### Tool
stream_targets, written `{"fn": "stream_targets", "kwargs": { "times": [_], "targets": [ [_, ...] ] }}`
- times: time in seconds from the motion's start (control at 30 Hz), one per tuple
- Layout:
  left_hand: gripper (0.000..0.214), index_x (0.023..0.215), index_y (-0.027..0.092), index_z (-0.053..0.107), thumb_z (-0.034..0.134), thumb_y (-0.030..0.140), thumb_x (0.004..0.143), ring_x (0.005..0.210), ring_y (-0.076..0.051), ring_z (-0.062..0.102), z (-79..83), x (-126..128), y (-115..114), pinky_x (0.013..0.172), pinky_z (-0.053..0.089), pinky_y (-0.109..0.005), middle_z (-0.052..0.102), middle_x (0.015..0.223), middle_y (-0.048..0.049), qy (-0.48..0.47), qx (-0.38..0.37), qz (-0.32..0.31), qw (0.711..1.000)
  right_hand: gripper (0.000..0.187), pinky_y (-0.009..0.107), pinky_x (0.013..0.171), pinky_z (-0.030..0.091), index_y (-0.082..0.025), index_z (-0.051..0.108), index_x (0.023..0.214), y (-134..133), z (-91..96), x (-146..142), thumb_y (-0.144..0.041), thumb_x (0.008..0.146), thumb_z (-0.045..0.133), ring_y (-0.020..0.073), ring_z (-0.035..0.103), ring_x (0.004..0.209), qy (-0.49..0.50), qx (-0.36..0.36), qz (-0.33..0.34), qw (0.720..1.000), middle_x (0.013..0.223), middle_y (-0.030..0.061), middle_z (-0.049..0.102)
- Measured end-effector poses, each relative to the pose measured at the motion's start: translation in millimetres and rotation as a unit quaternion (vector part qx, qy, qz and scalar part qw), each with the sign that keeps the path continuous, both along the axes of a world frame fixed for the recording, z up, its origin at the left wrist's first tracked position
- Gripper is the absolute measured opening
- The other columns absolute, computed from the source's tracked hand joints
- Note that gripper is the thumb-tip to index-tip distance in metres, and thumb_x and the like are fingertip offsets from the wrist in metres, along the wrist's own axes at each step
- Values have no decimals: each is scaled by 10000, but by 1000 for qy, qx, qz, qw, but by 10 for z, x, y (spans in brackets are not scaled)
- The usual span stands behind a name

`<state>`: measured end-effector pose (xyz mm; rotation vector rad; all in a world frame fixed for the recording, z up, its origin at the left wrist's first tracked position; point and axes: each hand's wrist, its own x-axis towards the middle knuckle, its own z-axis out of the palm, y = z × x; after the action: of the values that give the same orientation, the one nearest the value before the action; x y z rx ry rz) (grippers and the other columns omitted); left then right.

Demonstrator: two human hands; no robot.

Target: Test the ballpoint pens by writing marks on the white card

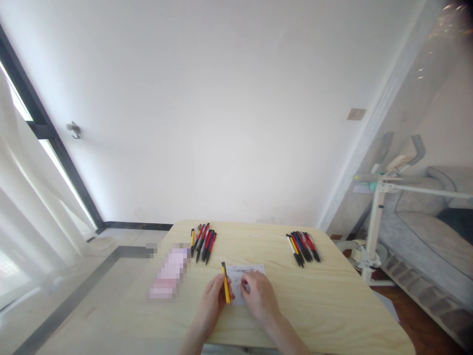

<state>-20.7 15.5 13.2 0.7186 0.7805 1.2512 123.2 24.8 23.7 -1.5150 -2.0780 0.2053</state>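
Observation:
My left hand (pixel 212 298) is closed around a yellow pen (pixel 225 283) with a black tip, held upright just left of a small white sheet of paper (pixel 248 272) on the wooden table (pixel 332 305). My right hand (pixel 258 293) rests on the paper with fingers curled, and what they hold, if anything, is hidden. A row of red, black and yellow pens (pixel 203 241) lies at the far left of the table. Another row of pens (pixel 303 248) lies at the far right.
A blurred pink object (pixel 170 273) lies on the table's left part. A white wall stands behind the table. A window with curtains is on the left. A white stand (pixel 375 227) and a grey sofa (pixel 436 231) are on the right.

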Motion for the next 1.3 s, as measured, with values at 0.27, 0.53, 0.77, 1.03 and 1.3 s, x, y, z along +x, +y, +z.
{"fn": "stream_targets", "kwargs": {
  "times": [0.27,0.53,0.77,1.03,1.3],
  "targets": [
    [308,772,151,562,450,437,797,561,-142,532,6,42,-13,571,411,-265,572,587,-10,138,58,-11,989,171,226,624,380,-194,583,682,-34,-21,96,-93,712,448,159,542,669,81,-19,12,996,675,12,603],
    [251,787,176,565,395,351,844,618,-146,514,180,131,-132,600,389,-243,566,649,-17,359,185,37,914,152,212,601,367,-188,573,655,-73,0,174,-85,697,468,141,521,633,131,-29,5,991,654,5,584],
    [229,803,186,573,388,309,852,718,-163,528,282,112,-152,673,391,-256,580,744,-38,407,226,37,884,140,211,598,369,-186,572,655,-92,9,172,-97,702,474,138,521,625,163,-33,8,986,653,6,582],
    [248,769,163,584,439,357,820,565,-124,492,162,125,-89,533,389,-217,552,624,-10,345,173,67,920,148,215,611,375,-188,583,681,-110,16,223,-99,702,467,142,528,637,167,-41,-1,985,673,9,593],
    [245,825,150,606,501,366,780,569,-126,515,152,132,-84,544,423,-233,619,686,-36,299,144,61,941,139,209,607,374,-185,579,671,-126,37,245,-104,701,470,136,530,637,167,-38,-1,985,668,5,592]
  ]
}}
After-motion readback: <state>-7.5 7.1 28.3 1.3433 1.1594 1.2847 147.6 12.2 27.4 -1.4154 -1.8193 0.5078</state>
